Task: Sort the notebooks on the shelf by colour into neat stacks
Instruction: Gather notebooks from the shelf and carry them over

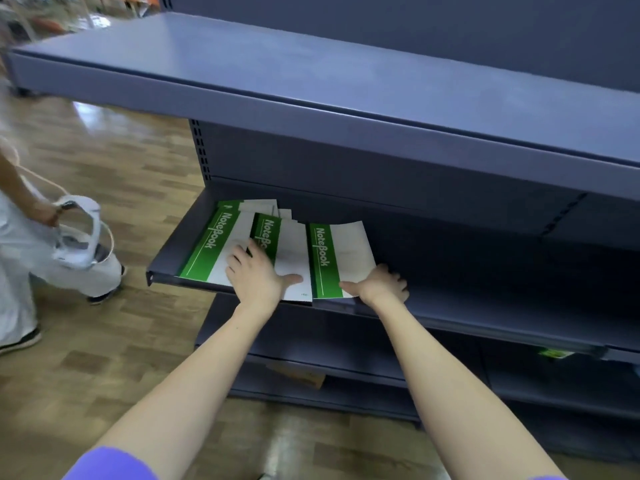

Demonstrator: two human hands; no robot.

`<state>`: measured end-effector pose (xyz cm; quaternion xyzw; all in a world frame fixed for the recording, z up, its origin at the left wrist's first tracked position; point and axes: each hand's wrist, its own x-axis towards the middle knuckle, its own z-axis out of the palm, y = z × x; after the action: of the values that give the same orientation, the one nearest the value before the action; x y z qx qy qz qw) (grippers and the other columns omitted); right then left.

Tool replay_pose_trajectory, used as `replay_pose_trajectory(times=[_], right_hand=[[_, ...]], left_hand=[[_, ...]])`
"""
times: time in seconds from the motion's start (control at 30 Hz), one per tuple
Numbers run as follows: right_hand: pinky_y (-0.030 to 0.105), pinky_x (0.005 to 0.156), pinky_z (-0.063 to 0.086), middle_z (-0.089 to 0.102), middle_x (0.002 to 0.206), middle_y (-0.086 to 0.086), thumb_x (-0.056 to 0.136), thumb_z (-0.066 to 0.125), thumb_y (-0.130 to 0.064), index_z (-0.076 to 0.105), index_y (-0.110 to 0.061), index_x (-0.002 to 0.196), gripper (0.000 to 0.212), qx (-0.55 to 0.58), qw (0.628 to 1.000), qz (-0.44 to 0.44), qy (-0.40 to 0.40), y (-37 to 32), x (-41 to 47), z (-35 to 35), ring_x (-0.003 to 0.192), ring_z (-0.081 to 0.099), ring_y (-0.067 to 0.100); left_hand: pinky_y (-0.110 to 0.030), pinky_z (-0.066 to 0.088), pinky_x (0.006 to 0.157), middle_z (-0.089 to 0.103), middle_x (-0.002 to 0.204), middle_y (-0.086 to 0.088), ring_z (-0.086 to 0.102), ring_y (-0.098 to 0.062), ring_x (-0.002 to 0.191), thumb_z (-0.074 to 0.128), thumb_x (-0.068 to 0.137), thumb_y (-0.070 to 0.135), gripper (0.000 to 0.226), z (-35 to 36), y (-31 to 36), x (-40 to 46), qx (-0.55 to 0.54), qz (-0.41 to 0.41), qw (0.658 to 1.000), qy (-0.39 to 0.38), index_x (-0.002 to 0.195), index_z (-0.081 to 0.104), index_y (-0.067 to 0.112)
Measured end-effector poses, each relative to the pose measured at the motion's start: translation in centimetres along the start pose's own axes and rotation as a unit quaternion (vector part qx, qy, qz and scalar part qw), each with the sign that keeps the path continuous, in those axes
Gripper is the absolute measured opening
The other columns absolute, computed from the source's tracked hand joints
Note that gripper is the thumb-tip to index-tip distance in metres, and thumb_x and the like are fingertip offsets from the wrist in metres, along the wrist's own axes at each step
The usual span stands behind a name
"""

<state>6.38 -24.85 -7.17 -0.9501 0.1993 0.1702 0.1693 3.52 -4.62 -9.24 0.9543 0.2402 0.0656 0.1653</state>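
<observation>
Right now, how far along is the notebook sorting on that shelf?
Early, it seems. Nothing looks finished: the green notebooks on the middle shelf still overlap in a loose fan, not a squared stack. In hand: the left hand rests flat on the overlapping ones, while the right hand grips the near corner of the rightmost notebook. Left: gathering and squaring them. Only green covers are visible.

Looks like a shop: long dark metal gondola shelving (346,81) with slotted uprights, notebooks (341,252) laid out, wood-pattern floor (114,161) at left
</observation>
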Motion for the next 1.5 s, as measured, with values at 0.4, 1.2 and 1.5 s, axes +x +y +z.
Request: replay_pose_trajectory(times=[0.4, 1.2, 1.5], right_hand=[[0.039, 0.070, 0.052, 0.059, 0.123, 0.021, 0.100, 0.040, -0.010, 0.034, -0.005, 0.131, 0.031, 0.200, 0.973, -0.112, 0.031, 6.7, -2.1, -2.3, 0.094, 0.068, 0.037], [0.023, 0.038, 0.042, 0.061, 0.113, 0.012, 0.101, 0.031, -0.005, 0.043, -0.019, 0.121, 0.028, 0.495, 0.842, 0.048, 0.208, 49.9, -7.3, -12.7, 0.050, 0.065, 0.020], [0.034, 0.050, 0.055, 0.061, 0.108, 0.010, 0.097, 0.030, -0.005, 0.042, -0.020, 0.113, 0.025, 0.524, 0.793, 0.105, 0.291, 61.1, -7.3, -15.7, 0.075, 0.066, 0.031]], left_hand=[[-0.040, 0.038, 0.062, 0.062, 0.094, -0.018, 0.050, -0.033, 0.074, 0.045, 0.094, 0.001, 0.041, -1.9, 2.5, -3.9, -0.142, 0.059, 0.988, -0.015, 0.132, 0.035, 0.009], [-0.034, 0.036, 0.052, 0.056, 0.087, -0.007, 0.053, -0.023, 0.068, 0.040, 0.099, 0.008, 0.015, 3.7, 33.7, -31.6, -0.207, 0.191, 0.950, -0.134, 0.112, 0.037, 0.015], [-0.036, 0.042, 0.056, 0.059, 0.085, -0.007, 0.058, -0.028, 0.073, 0.037, 0.096, 0.008, 0.012, 7.4, 45.9, -38.9, -0.196, 0.286, 0.922, -0.174, 0.104, 0.035, 0.017]])
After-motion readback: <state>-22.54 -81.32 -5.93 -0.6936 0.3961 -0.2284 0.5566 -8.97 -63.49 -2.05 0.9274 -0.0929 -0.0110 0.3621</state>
